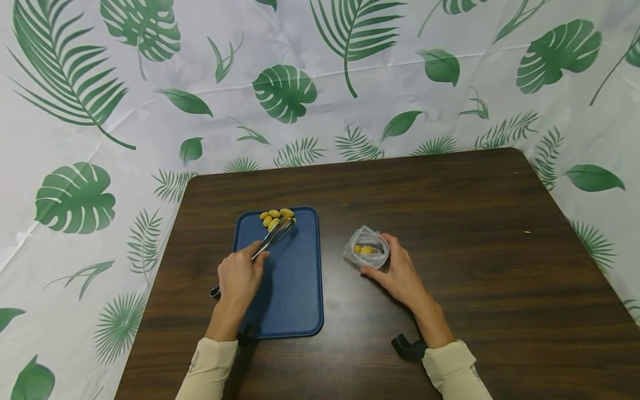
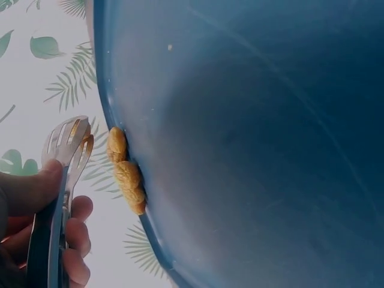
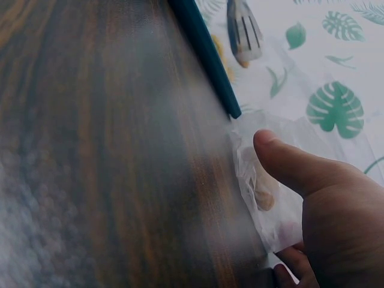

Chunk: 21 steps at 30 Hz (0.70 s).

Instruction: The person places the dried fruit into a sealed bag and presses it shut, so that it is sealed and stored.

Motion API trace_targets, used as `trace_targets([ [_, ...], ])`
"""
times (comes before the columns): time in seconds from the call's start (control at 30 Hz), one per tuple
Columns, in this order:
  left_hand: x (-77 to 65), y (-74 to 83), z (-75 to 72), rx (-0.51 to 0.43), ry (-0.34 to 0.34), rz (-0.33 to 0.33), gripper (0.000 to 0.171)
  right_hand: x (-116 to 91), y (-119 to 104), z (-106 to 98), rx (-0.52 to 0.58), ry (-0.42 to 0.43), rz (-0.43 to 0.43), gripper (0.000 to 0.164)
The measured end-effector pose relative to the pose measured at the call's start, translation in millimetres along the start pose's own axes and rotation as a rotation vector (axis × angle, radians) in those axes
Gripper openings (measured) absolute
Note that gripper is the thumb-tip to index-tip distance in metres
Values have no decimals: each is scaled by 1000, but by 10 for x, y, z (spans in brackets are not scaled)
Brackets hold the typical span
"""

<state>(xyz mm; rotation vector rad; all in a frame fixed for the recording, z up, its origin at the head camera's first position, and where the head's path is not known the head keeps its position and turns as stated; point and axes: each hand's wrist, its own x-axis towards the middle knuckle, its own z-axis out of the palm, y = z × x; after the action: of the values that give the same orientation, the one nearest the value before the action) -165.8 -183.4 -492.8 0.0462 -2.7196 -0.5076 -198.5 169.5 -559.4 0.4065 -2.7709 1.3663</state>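
My left hand (image 1: 239,278) grips metal tongs (image 1: 269,243) with slotted, fork-like ends. In the left wrist view the tong ends (image 2: 67,139) have a yellow-brown piece between them, raised over the tray. Under them in the head view, several yellow, oval, wrinkled pieces (image 1: 274,213) lie at the far edge of a blue tray (image 1: 287,300). My right hand (image 1: 400,278) holds a clear plastic bag (image 1: 352,261) by its side, thumb on the near side. The bag's mouth faces up, with some yellow pieces (image 1: 366,249) inside. Part of the bag is hidden behind the right thumb (image 3: 288,156).
Tray and bag are on a dark wooden table (image 1: 450,222), the bag to the tray's right. A tiny yellow scrap (image 1: 527,231) lies farther right. White cloth with green leaf prints (image 1: 320,128) hangs behind the table. A black wrist camera mount (image 1: 407,348) sits by the right wrist.
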Motion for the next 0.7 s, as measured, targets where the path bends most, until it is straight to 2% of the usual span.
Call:
trace_targets([
  [0.7,-18,84,-94,-103,145,46,32,2,4,-1,-8,1,-2,93],
])
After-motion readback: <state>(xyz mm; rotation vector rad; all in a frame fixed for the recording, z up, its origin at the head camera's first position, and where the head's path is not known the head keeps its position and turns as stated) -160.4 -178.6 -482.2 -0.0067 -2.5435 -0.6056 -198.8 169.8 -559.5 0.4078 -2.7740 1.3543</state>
